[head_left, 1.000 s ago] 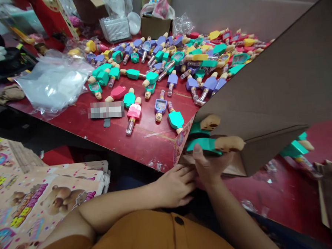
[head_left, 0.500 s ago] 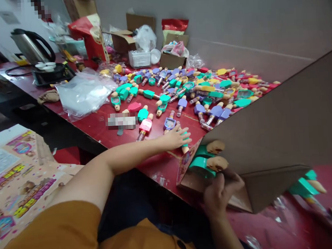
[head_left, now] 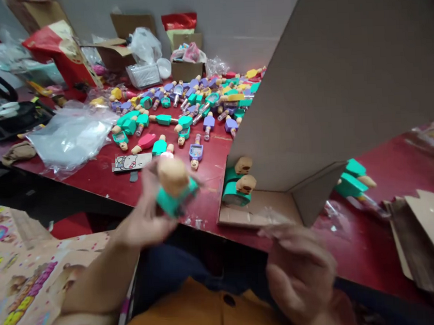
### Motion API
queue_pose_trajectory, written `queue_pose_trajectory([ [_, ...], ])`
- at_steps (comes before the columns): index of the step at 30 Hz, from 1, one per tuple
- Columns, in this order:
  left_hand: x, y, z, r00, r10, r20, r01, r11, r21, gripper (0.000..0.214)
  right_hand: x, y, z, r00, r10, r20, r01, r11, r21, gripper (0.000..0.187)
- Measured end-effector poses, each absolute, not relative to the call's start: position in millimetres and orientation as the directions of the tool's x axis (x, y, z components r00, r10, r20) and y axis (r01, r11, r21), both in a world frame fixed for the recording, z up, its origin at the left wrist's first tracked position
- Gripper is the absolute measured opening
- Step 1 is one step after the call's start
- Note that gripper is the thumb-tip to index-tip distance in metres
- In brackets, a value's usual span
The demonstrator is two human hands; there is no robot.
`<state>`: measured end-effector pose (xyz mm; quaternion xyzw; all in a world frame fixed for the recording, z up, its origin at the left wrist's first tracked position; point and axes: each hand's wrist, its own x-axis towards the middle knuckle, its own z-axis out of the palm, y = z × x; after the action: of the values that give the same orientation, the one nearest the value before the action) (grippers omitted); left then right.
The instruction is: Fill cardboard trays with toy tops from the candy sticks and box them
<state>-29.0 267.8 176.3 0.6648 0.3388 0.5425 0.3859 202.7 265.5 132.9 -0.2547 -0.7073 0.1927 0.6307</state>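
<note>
A teal toy with a tan bear head is held in the left hand, left of centre low in the frame. The fingers are curled around it, though motion blur hides how tightly it is gripped. The toy's long axis is foreshortened: the tan head is tilted up toward the camera, and the teal end is angled down and to the right. It is carried over the front edge of the red bench, to the left of a cardboard tray.

The right hand is seen blurred at lower right, open with the fingers spread, and nothing is seen held in it. It is the hand nearer the tray, lying just below the tray's front edge. Two teal toys lie touching in the tray, with their heads toward the right, beneath a tall cardboard flap. A spread of purple, teal and yellow toys covers the bench at upper centre, and a Hello Kitty card lies nearer the bench edge.
</note>
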Motion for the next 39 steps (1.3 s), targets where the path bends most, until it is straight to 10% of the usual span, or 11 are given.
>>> queue_pose_trajectory([
  [4,16,222,163,0.562,0.798,0.218,-0.143,-0.166,0.976,0.067,192,257,144,-0.442,0.678,0.588,0.168,0.706,-0.688,0.051],
  [9,44,238,108,0.291,0.94,0.178,-0.135,-0.144,0.98,0.064,214,262,150,-0.25,0.856,0.454,-0.093,0.445,-0.891,0.02],
  [14,46,268,65,-0.078,0.997,-0.027,0.206,0.042,0.978,0.034,220,302,138,0.316,0.731,0.605,-0.07,0.654,-0.753,0.021],
  [24,49,274,48,0.061,0.998,-0.003,0.124,-0.004,0.992,0.032,195,309,124,-0.119,0.647,0.753,0.299,0.747,-0.594,0.012],
  [39,30,288,51,-0.178,0.977,0.118,0.372,-0.044,0.927,0.025,138,335,92,-0.082,0.514,0.854,0.639,0.685,-0.351,0.045],
])
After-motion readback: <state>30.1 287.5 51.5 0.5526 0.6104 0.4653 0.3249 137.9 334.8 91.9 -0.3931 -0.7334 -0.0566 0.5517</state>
